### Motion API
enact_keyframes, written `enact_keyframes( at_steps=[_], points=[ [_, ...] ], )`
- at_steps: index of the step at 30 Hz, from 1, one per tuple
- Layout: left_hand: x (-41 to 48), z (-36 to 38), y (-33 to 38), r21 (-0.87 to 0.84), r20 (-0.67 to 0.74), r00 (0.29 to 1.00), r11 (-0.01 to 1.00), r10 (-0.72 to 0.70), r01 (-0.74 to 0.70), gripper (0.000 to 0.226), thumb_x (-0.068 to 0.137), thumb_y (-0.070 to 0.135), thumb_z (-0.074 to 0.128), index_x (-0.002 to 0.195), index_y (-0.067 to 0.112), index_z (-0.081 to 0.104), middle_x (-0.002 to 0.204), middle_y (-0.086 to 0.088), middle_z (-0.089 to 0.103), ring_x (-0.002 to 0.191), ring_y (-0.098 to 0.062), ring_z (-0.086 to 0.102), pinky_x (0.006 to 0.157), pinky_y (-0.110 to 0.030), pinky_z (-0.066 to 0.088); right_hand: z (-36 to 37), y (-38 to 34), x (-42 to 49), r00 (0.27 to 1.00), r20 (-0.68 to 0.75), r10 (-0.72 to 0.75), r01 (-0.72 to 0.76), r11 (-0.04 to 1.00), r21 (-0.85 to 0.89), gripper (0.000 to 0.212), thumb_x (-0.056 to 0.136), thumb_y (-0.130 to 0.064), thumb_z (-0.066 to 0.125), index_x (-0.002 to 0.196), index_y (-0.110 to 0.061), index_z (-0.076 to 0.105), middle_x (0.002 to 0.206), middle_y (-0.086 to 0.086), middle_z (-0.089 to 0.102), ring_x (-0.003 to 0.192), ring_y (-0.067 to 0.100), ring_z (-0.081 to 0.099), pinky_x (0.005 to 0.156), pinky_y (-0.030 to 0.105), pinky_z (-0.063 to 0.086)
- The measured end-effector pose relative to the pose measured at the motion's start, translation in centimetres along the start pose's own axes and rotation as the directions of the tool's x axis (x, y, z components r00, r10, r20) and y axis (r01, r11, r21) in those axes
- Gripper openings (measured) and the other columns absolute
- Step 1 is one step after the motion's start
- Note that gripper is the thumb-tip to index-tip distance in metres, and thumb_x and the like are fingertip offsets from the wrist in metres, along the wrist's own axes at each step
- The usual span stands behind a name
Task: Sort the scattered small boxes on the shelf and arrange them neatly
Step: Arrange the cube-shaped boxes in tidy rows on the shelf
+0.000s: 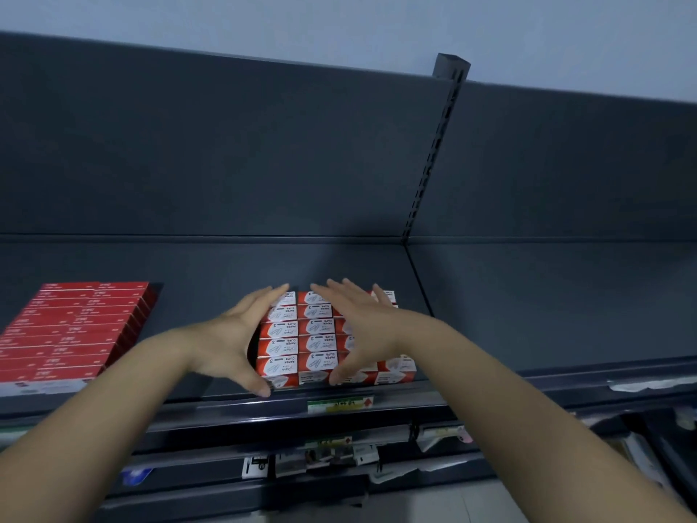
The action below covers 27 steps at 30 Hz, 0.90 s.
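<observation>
**Both hands open at the boxes**

Your right hand [362,326] hides much of the right column of boxes [315,335], and blur smears its fingertips. The boxes sit packed mid-shelf [188,266] at the front edge, columns running 6 to 12 o'clock. Each box lies long side 9 to 3, its "PAPER CLIPS" print upside down to you. Your left hand [234,345] has its fingers straight along the 9 o'clock side. The right fingers spread flat over the top. A red stack [71,330] lies well apart at 9 o'clock.

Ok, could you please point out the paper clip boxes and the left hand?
paper clip boxes [315,343]: head view, top of a middle box.
left hand [231,339]: head view, back of the hand.
</observation>
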<state>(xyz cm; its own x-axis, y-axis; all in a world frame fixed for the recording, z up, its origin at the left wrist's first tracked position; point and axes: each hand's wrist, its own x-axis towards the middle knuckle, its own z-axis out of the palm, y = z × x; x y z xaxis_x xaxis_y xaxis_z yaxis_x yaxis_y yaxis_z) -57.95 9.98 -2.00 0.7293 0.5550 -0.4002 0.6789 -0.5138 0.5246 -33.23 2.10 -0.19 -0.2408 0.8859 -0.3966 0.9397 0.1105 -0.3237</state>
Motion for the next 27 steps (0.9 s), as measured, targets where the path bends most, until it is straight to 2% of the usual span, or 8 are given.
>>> enact_keyframes(
  at_steps=[3, 9, 12, 13, 15, 18, 24, 27],
  points=[
    [0.1, 0.3, -0.4, -0.090, -0.061, 0.998, 0.996, 0.016, -0.022, 0.144, 0.054, 0.034, 0.094, 0.144, 0.054, -0.016, 0.148, 0.021, 0.012, 0.132, -0.004, 0.028, 0.108, -0.019, 0.030, 0.4, -1.0, 1.6, 1.000, 0.016, -0.009, 0.009, 0.999, -0.034, 0.129, 0.065, -0.065, 0.080, 0.151, -0.046, -0.013, 0.165, -0.008, -0.013, 0.151, 0.016, -0.019, 0.118, 0.058, -0.016],
    [-0.1, 0.5, -0.6, -0.121, -0.122, 0.991, 0.991, 0.049, -0.064, 0.137, 0.053, 0.033, 0.094, 0.147, 0.049, -0.004, 0.142, 0.018, 0.024, 0.128, -0.005, 0.035, 0.107, -0.022, 0.035, 0.1, -1.4, 2.0, 1.000, -0.009, -0.022, 0.021, 1.000, -0.019, 0.122, 0.064, -0.060, 0.083, 0.150, -0.045, -0.002, 0.163, -0.008, 0.006, 0.152, 0.018, 0.002, 0.118, 0.060, -0.013],
    [-0.1, 0.7, -0.5, -0.107, -0.144, 0.986, 0.990, 0.078, -0.094, 0.135, 0.053, 0.034, 0.094, 0.148, 0.045, -0.001, 0.142, 0.018, 0.024, 0.130, -0.004, 0.032, 0.105, -0.016, 0.030, 0.1, -1.5, 1.9, 1.000, -0.019, -0.022, 0.022, 1.000, -0.014, 0.121, 0.065, -0.059, 0.083, 0.150, -0.046, -0.002, 0.163, -0.007, 0.007, 0.152, 0.019, 0.004, 0.118, 0.059, -0.014],
    [-0.1, 0.6, -0.4, -0.088, -0.149, 0.985, 0.991, 0.086, -0.100, 0.135, 0.052, 0.036, 0.094, 0.148, 0.046, 0.000, 0.142, 0.019, 0.024, 0.132, -0.003, 0.030, 0.108, -0.019, 0.026, 0.1, -1.5, 1.9, 1.000, -0.019, -0.022, 0.022, 1.000, -0.012, 0.121, 0.064, -0.059, 0.083, 0.150, -0.045, -0.002, 0.163, -0.007, 0.007, 0.152, 0.019, 0.003, 0.117, 0.059, -0.015],
    [0.0, 0.5, -0.3, 0.010, -0.162, 0.983, 0.996, 0.090, -0.090, 0.133, 0.051, 0.045, 0.092, 0.146, 0.049, -0.001, 0.145, 0.020, 0.023, 0.136, -0.004, 0.023, 0.118, -0.032, 0.012, 0.2, -1.5, 1.9, 1.000, -0.019, -0.024, 0.024, 1.000, -0.010, 0.122, 0.064, -0.059, 0.083, 0.150, -0.045, -0.003, 0.163, -0.007, 0.007, 0.152, 0.017, 0.000, 0.117, 0.059, -0.016],
    [0.2, 0.1, -0.3, 0.168, -0.150, 0.986, 0.985, 0.074, -0.048, 0.137, 0.047, 0.058, 0.087, 0.146, 0.050, -0.007, 0.152, 0.015, 0.017, 0.143, -0.008, 0.009, 0.119, -0.045, -0.006, 0.2, -1.5, 2.0, 1.000, -0.008, -0.025, 0.024, 0.999, -0.022, 0.123, 0.064, -0.061, 0.082, 0.151, -0.044, -0.003, 0.164, -0.010, 0.003, 0.152, 0.015, -0.010, 0.117, 0.059, -0.017],
    [0.2, -0.2, -0.2, 0.237, -0.112, 0.992, 0.971, 0.058, -0.030, 0.141, 0.046, 0.064, 0.086, 0.146, 0.049, -0.013, 0.157, 0.012, 0.009, 0.146, -0.011, 0.002, 0.118, -0.043, -0.009, 0.1, -1.2, 1.8, 1.000, 0.016, 0.000, 0.001, 0.999, -0.039, 0.126, 0.062, -0.066, 0.081, 0.153, -0.042, -0.004, 0.166, -0.009, -0.006, 0.150, 0.013, -0.018, 0.117, 0.058, -0.017],
    [0.2, 0.0, -0.4, 0.231, -0.134, 0.988, 0.972, 0.080, -0.048, 0.138, 0.046, 0.063, 0.085, 0.146, 0.049, -0.010, 0.155, 0.014, 0.013, 0.145, -0.011, 0.006, 0.118, -0.041, -0.008, 0.2, -1.1, 1.8, 1.000, 0.014, 0.003, -0.002, 0.999, -0.038, 0.126, 0.062, -0.066, 0.081, 0.152, -0.042, -0.004, 0.166, -0.009, -0.007, 0.151, 0.013, -0.018, 0.118, 0.058, -0.016]
  ],
)
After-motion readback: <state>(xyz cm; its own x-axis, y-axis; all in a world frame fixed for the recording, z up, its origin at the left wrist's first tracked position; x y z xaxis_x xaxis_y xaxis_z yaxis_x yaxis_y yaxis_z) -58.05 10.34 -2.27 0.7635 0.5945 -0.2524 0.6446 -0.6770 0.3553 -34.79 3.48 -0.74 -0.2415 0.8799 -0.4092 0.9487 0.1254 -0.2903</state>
